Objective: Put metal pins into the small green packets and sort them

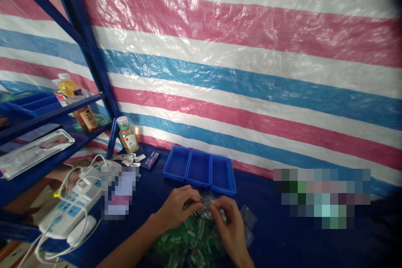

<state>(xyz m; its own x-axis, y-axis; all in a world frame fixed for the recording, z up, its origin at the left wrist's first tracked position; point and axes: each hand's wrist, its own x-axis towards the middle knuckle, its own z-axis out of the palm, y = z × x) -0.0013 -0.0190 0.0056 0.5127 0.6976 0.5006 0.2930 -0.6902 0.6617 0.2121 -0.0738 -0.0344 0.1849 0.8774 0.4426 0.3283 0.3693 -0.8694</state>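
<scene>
One clear plastic piece (206, 207): thin and crinkled, pinched between narrowed fingertips of the left hand (179, 207) and right hand (230, 222).
Green heap (188, 238): glossy, slim pieces are piled on the dark-blue desk (282, 245), below both hands.
Blue tray (199, 169): three rectangular plastic compartments are set just beyond the hands.
Striped sheeting (235, 67): wrinkled plastic is hung behind.

We see lots of shiny white spots on the striped sheet (238, 71), most of all near the top, so the light seems to come from up high. The table (282, 245) looks dark. The green pieces (179, 238) look fuzzy to us. Big blocky squares (326, 197) hide one patch on the right and one on the left. The top right corner goes black.
</scene>
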